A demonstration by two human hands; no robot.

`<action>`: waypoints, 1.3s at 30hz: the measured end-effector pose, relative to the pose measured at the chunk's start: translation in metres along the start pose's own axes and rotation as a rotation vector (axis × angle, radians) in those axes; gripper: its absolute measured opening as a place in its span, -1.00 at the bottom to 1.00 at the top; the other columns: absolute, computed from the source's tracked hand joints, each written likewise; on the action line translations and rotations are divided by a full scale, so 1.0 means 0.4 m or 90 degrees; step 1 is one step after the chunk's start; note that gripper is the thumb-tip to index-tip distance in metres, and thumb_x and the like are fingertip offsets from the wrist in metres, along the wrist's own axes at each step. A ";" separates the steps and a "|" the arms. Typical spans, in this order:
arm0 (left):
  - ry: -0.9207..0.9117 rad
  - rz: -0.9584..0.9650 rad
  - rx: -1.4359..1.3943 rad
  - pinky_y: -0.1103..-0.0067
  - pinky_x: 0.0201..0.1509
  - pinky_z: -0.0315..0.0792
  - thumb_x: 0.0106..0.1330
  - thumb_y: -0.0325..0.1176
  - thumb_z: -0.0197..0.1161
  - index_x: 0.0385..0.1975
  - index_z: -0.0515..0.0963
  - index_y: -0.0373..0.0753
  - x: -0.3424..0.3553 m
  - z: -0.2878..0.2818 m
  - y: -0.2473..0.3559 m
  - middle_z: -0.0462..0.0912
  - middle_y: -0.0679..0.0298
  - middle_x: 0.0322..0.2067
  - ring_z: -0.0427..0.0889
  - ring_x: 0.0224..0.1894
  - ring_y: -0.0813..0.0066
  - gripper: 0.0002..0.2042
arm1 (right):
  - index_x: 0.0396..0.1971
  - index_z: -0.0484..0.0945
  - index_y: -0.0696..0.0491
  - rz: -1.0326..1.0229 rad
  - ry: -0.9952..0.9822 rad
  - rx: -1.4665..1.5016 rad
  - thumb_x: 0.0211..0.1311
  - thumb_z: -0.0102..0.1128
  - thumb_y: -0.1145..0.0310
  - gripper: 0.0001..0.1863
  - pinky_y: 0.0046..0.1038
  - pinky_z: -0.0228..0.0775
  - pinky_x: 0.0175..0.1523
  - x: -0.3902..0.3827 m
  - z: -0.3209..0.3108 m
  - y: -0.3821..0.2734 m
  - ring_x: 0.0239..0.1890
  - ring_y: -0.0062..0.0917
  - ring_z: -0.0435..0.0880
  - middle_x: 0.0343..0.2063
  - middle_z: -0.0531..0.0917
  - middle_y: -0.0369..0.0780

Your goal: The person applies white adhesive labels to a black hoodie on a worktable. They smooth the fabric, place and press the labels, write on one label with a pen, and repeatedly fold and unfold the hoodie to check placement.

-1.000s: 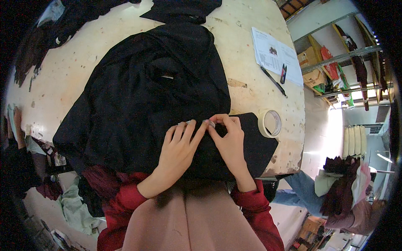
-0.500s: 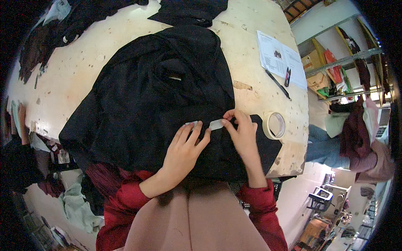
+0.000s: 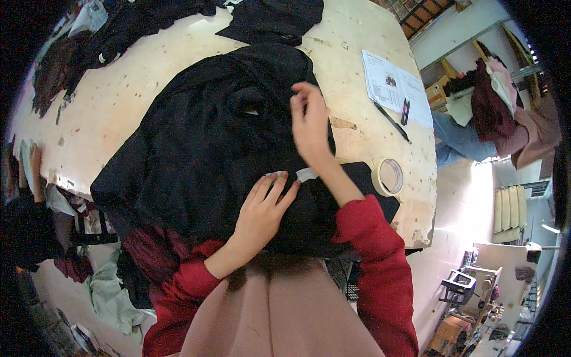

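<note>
Room: a workshop with shelving along the far right wall and clothes heaped around the floor.
Worktop [image 3: 119,113]: pale, scuffed wood, rounded at the near right corner.
Black garment [image 3: 202,149]: spread across the middle of the worktop, its hem hanging over the near edge.
Paper sheet [image 3: 392,86]: white, printed, lying flat at the far right, with a black pen [image 3: 391,121] just beside it.
Tape roll [image 3: 388,177]: cream ring, flat on the worktop right of the garment.
White strip [image 3: 300,174]: a small pale piece of tape on the garment's lower part.
Left hand [image 3: 262,211]: flat, fingers spread and pressing the cloth, fingertips touching the strip.
Right hand [image 3: 310,122]: lifted over the garment, fingers loosely curled together, holding nothing I can see.
</note>
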State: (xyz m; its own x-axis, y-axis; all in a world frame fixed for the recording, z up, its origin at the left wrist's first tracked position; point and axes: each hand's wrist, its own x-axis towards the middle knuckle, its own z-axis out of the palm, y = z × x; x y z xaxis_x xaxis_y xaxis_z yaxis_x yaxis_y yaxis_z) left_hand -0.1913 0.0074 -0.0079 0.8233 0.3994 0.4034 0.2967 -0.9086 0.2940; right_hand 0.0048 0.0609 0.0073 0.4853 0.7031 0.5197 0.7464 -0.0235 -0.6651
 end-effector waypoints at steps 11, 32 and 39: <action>0.006 -0.032 -0.059 0.31 0.32 0.27 0.07 -0.57 0.08 0.14 0.43 -0.20 0.010 -0.006 -0.011 0.41 0.09 0.12 0.39 0.17 0.12 -0.48 | -0.09 0.52 0.12 0.058 0.020 0.182 0.42 -0.02 0.19 -0.69 -0.52 0.36 -0.13 -0.014 -0.042 -0.013 -0.32 -0.62 0.48 -0.36 0.57 -0.30; -0.094 0.060 -0.812 0.40 0.31 0.18 0.41 -0.39 0.02 0.12 0.33 -0.35 0.067 -0.114 0.070 0.42 0.03 0.08 0.34 0.22 0.17 -0.67 | -0.41 0.46 0.21 0.374 0.035 0.735 0.22 -0.10 0.20 -0.66 -0.42 0.24 0.02 -0.307 -0.393 -0.094 -0.18 -0.41 0.45 -0.40 0.51 -0.12; -0.028 -0.065 -0.657 0.39 -0.02 0.30 0.41 -0.44 -0.02 -0.02 0.35 -0.31 0.060 -0.133 0.101 0.49 0.06 -0.19 0.48 -0.18 0.18 -0.80 | -0.06 0.55 0.18 0.130 0.010 0.339 0.27 0.12 0.16 -0.59 -0.42 0.30 0.14 -0.278 -0.337 -0.140 0.05 -0.45 0.49 -0.02 0.51 -0.14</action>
State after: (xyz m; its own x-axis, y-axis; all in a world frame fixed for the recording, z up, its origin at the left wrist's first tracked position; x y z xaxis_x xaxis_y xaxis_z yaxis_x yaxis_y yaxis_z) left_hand -0.1856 -0.0132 0.0598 0.8403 0.4454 0.3091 -0.1759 -0.3152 0.9326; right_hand -0.0296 -0.1118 0.0589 0.6050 0.7113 0.3577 0.3060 0.2071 -0.9292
